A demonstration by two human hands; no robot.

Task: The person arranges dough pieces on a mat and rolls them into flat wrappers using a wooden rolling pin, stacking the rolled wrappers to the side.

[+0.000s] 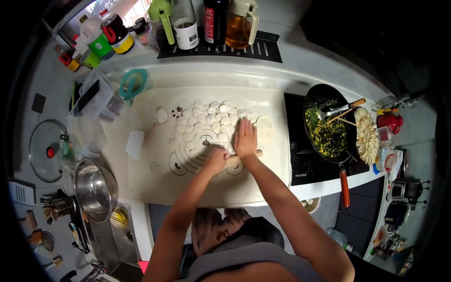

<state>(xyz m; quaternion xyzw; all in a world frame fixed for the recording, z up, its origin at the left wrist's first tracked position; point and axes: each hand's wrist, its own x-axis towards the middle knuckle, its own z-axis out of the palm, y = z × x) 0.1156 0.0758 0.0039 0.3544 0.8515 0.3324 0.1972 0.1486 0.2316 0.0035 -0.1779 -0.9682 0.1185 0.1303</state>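
Note:
My left hand is closed around the left end of a wooden rolling pin. My right hand lies flat with its fingers stretched forward, at the right edge of many small floured dough pieces. Its wrist passes over the pin, whose right end shows beyond it. What lies under the right palm is hidden. A few thin round dough wrappers overlap right of my right hand. All of this is on a cream mat with a printed cartoon animal.
On the right, a black wok of chopped green and yellow filling sits on the stove, beside folded dumplings. A white scraper lies on the mat's left. A steel bowl stands by the sink; bottles line the back.

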